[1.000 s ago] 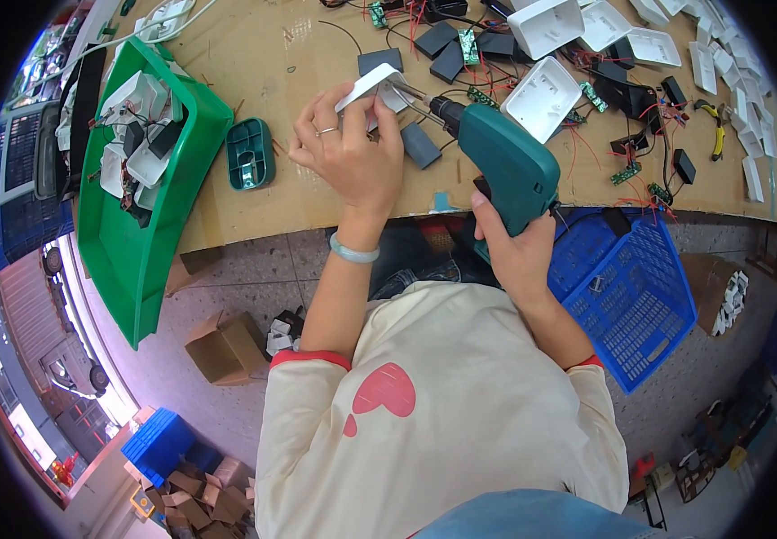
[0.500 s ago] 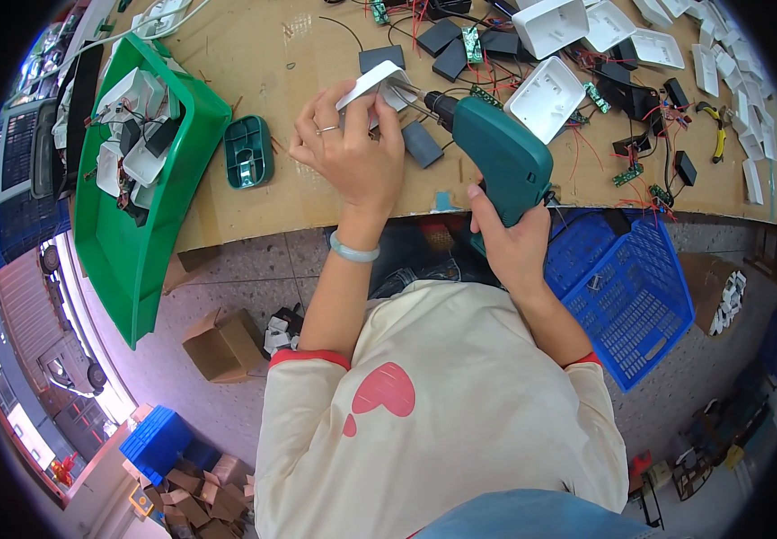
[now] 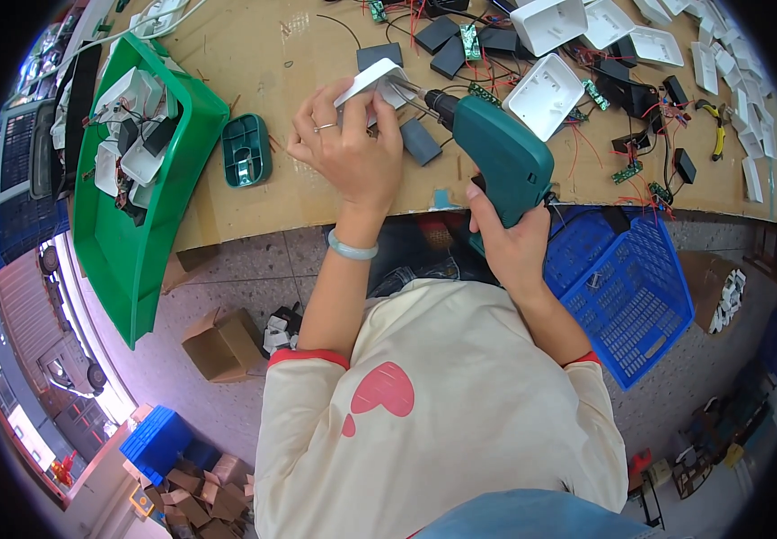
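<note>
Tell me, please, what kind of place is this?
Probably a small electronics assembly workshop. The brown wooden workbench is strewn with white plastic housings and small wired circuit boards, and the right hand holds a teal electric screwdriver to one housing.

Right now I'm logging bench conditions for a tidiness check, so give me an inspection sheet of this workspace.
Surface: brown workbench, crowded toward the far right side.
Job's things: small white plastic housing held up on edge; teal electric screwdriver with its bit at the housing.
Clutter: green tray overhanging the bench edge with white parts in it; teal oval cover; white shells; dark grey blocks; small circuit boards.
Grippers: left hand grips the housing; right hand grips the screwdriver handle.
Cables: red and black wires loose among the parts.
Surroundings: blue basket under the bench; cardboard boxes on the floor.
</note>
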Available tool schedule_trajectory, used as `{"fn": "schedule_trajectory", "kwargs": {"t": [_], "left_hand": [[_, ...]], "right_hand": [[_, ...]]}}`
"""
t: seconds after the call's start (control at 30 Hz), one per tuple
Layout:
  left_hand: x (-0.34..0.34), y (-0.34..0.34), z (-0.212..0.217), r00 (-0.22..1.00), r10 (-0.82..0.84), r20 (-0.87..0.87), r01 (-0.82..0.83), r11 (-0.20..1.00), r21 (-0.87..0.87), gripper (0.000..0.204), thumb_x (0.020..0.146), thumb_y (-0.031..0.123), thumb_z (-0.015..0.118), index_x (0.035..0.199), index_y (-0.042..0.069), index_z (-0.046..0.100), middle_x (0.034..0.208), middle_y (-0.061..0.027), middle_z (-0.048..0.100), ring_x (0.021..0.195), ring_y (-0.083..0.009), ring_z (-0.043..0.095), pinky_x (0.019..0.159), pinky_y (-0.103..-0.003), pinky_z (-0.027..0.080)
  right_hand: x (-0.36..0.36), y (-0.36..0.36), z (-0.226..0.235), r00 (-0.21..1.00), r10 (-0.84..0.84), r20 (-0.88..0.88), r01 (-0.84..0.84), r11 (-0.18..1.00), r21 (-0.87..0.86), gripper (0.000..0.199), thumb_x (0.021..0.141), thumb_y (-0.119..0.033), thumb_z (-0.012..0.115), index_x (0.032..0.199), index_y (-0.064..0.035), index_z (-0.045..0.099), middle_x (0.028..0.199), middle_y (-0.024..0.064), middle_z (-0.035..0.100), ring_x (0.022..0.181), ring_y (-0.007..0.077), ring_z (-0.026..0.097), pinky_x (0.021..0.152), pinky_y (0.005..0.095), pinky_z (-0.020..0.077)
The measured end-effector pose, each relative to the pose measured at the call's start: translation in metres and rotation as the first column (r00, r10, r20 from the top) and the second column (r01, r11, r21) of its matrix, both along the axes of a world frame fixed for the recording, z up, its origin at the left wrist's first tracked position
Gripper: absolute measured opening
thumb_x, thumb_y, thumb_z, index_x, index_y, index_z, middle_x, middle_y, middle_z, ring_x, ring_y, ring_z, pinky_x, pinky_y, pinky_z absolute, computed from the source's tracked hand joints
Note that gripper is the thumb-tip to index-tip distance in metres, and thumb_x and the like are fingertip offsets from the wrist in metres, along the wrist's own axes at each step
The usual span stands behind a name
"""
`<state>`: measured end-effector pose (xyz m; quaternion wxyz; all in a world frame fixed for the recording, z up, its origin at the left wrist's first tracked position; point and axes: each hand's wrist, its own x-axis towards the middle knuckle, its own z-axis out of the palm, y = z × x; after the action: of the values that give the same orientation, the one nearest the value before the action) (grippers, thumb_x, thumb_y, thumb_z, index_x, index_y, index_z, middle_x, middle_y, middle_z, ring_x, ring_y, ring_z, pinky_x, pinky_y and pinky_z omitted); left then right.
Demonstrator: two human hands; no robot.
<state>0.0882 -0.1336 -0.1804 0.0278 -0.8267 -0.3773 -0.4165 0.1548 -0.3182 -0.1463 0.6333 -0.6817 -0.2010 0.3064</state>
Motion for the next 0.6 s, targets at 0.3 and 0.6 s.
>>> {"fn": "schedule_trajectory", "kwargs": {"t": [0.3,0.6], "left_hand": [[-0.001,0.000,0.000,1.000,0.004,-0.004,-0.004,1.000,-0.002,0.005,0.081,0.017,0.078,0.083,0.014,0.075,0.114,0.0024,0.068,0.114,-0.0244,0.055,0.093,-0.044,0.032],[0.001,-0.001,0.000,1.000,0.000,0.008,0.000,1.000,-0.013,0.005,0.079,0.016,0.077,0.082,0.014,0.074,0.114,0.0014,0.067,0.115,-0.0249,0.056,0.095,-0.045,0.032]], "right_hand": [[0.000,-0.004,-0.001,1.000,0.000,-0.009,0.000,0.999,-0.034,0.017,0.095,-0.004,0.069,0.109,0.0049,0.068,0.083,0.0016,0.066,0.061,0.0061,0.056,0.055,0.0236,0.0436],[-0.002,-0.011,0.000,0.998,-0.007,-0.055,0.008,1.000,0.014,0.022,0.095,-0.004,0.069,0.115,0.0049,0.067,0.085,0.0022,0.066,0.062,0.0063,0.055,0.055,0.0231,0.0435]]}}
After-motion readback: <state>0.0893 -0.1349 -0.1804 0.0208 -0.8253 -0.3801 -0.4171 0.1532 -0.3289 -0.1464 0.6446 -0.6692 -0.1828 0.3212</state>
